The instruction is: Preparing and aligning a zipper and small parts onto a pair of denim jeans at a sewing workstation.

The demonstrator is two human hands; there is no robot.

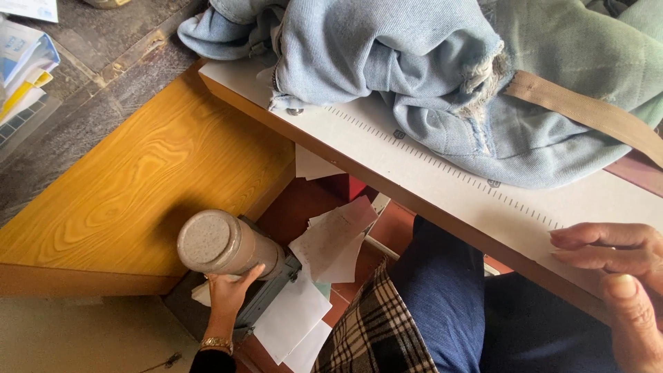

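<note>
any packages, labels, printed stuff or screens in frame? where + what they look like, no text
Printed booklets: top left corner, stacked, white with blue and yellow.
Loose paper sheets: floor under the table, white and pale pink, beside the left hand holding a grey cylindrical container.
Ruler scale: printed along the white table edge.
No screens.

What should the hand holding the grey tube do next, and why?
Probably lift the tube up toward the white board. The left hand grips it low beside the wooden table, above loose papers, while the right hand rests on the board's edge by the jeans.
</note>
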